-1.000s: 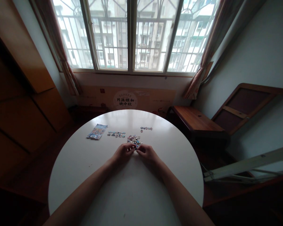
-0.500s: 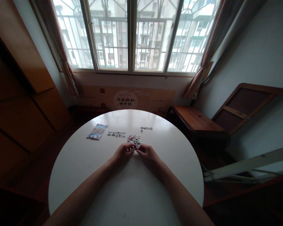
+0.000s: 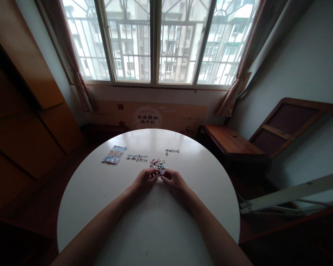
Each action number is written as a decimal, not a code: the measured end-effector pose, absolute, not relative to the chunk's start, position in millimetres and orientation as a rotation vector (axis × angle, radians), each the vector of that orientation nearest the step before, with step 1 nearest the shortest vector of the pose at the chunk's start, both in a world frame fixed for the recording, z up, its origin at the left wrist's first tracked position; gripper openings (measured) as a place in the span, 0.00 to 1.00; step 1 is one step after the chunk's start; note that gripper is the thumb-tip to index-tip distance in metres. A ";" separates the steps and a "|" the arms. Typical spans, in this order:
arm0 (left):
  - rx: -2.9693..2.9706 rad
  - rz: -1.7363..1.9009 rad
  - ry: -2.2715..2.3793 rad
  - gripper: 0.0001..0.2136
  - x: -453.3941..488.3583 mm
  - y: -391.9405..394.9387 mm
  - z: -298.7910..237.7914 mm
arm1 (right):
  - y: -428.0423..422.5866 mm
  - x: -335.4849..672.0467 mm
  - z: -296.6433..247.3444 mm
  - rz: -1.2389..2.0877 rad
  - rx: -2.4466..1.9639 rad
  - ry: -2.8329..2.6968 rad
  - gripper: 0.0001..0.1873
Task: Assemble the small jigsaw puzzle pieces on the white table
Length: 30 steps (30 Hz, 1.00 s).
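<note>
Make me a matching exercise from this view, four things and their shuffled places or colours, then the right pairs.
Things:
1. Printed sheet
2. Puzzle pile
3. L-shaped piece group
4. Table

Places or colours:
A. White
B. Beyond the pile, toward the right
C. Just by the left hand and right hand
D. Left of items 2 and 3

Pairs: 1-D, 2-C, 3-B, 4-A

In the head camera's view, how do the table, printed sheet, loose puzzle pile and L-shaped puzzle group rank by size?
1. Table
2. Printed sheet and loose puzzle pile: too alike to rank
3. L-shaped puzzle group
</note>
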<state>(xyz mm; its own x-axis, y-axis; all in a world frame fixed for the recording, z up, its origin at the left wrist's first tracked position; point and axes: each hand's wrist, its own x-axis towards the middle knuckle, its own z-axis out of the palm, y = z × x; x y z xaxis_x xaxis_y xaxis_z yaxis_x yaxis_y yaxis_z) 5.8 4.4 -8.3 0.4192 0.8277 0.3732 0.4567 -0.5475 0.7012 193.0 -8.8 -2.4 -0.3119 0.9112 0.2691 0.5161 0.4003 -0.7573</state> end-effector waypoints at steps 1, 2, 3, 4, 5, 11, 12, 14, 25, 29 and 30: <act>2.181 0.981 1.085 0.11 5.7 4.9 -9.2 | -8.9 192.8 -2.2 0.729 -1.217 -1.964 0.09; 2.185 0.982 1.084 0.11 5.7 5.3 -10.1 | -8.9 192.7 -2.1 0.728 -1.219 -1.965 0.09; 2.189 0.983 1.084 0.11 5.6 5.8 -10.8 | -8.9 192.7 -2.1 0.724 -1.220 -1.967 0.09; 2.192 0.983 1.084 0.11 5.5 6.1 -11.4 | -8.8 192.6 -2.2 0.720 -1.221 -1.968 0.09; 2.194 0.981 1.086 0.11 5.4 6.2 -11.8 | -8.7 192.7 -2.2 0.717 -1.221 -1.970 0.08; 2.179 0.979 1.080 0.11 5.2 5.0 -9.7 | -8.9 193.2 -2.0 0.724 -1.212 -1.971 0.08; 2.179 0.979 1.075 0.11 5.2 4.8 -9.4 | -9.0 193.3 -2.0 0.724 -1.210 -1.971 0.08; 2.182 0.977 1.078 0.11 5.3 4.5 -9.4 | -9.2 193.2 -1.8 0.722 -1.210 -1.971 0.08; 2.196 0.984 1.081 0.11 5.2 4.5 -9.8 | -9.9 193.2 -0.6 0.733 -1.215 -1.969 0.08; 2.197 0.978 1.076 0.11 4.6 5.3 -11.3 | -9.5 193.3 -3.2 0.720 -1.214 -1.965 0.08; 2.195 0.980 1.083 0.11 4.7 5.5 -11.7 | -9.3 193.2 -3.7 0.717 -1.216 -1.965 0.09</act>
<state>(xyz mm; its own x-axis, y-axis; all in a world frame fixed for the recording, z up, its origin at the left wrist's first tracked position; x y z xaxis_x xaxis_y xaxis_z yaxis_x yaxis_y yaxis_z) 4.7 5.5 -11.7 0.4246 0.8210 0.3817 0.4614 -0.5589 0.6890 193.2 -9.3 -3.7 -0.3082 0.9104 0.2761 0.5186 0.4040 -0.7535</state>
